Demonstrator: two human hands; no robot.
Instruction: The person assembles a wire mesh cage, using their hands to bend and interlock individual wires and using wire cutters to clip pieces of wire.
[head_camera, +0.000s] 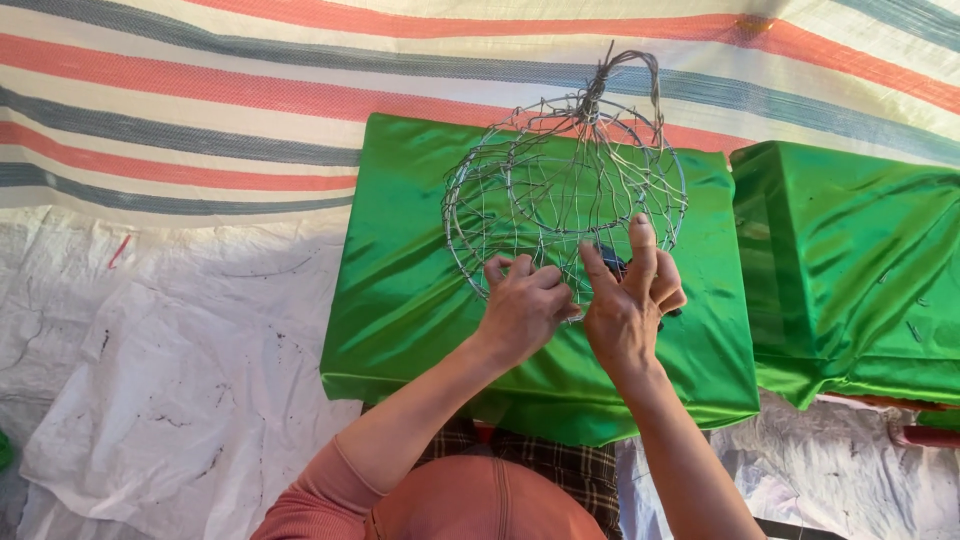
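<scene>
- Two hands were at the lower rim of a round wire basket (565, 180), which stood on a worktop (400, 290) draped in shiny green cloth.
- We judged the basket well advanced: its hoops, mesh and the twisted loop at the top were already formed, and what was left seemed to be tying at the near rim, though we could not tell how much.
- Our left hand (522, 310) was curled narrow, its fingertips pinching the wire at the rim.
- Our right hand (628, 310) was partly closed around a small dark tool (610, 262), mostly hidden behind the fingers, while one finger pointed straight up against the mesh.
- We could not make out what kind of tool it was.
- A second block wrapped in green cloth (850, 260) stood just beside the worktop on the right.
- A striped tarp (200, 110) hung behind, and a white sheet (160, 380) covered the floor.
</scene>
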